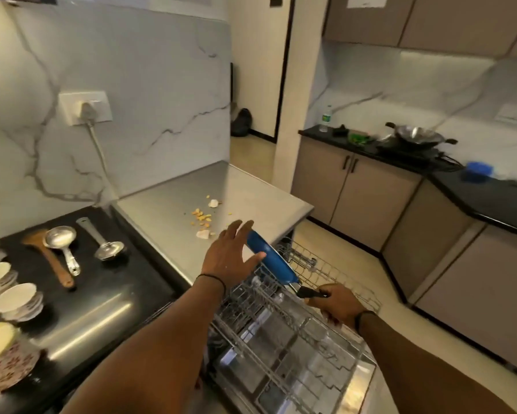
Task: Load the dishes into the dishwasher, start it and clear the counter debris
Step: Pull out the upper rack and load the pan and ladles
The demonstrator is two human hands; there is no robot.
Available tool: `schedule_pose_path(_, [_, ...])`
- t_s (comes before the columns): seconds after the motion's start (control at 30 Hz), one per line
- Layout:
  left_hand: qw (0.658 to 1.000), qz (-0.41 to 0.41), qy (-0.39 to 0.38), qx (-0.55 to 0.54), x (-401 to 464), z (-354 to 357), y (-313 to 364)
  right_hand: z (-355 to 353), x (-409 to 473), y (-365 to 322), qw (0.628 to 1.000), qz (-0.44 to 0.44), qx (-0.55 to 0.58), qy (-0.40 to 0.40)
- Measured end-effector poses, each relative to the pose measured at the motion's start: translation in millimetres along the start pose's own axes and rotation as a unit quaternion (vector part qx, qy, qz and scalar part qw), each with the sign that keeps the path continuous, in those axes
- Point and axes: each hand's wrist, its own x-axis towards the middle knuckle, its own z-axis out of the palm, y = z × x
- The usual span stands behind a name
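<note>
A blue frying pan [271, 259] stands tilted on its edge in the pulled-out wire rack [335, 297] of the open dishwasher. My right hand [338, 303] grips the pan's black handle [311, 293]. My left hand [232, 256] is spread with straight fingers beside the pan's upper rim, its thumb at the pan. Yellow and white food scraps [203, 218] lie on the steel counter [251, 189] just behind. On the black counter [108, 285] at left lie a wooden spatula [49, 256], a metal spoon [61, 242] and a steel ladle [106, 246].
White bowls on stacked plates [18, 300] and a floral bowl [3, 360] line the left edge. A plug and cord [93, 127] hang on the marble wall. Across the floor, cabinets carry a wok [415, 134], a water bottle [326, 119] and a blue box [478, 171].
</note>
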Motion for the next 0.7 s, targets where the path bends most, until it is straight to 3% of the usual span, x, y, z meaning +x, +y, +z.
schedule_pose_path(0.17, [0.984,-0.066,-0.165,0.018,14.1,63.5,34.7,-22.0,6.6,63.7,0.994,0.042,-0.095,0.046])
schedule_pose_path(0.27, [0.967,-0.1,-0.233,0.034,12.7,101.4,38.6,-22.2,16.7,98.7,0.993,0.065,-0.087,0.052])
schedule_pose_path(0.53, [0.916,-0.193,-0.35,0.035,25.1,205.6,48.1,-38.1,130.8,168.6,0.982,0.096,-0.157,0.034])
schedule_pose_path(0.7, [0.894,-0.242,-0.378,0.015,35.2,250.7,43.1,-41.4,195.1,189.3,0.994,0.092,-0.067,-0.002])
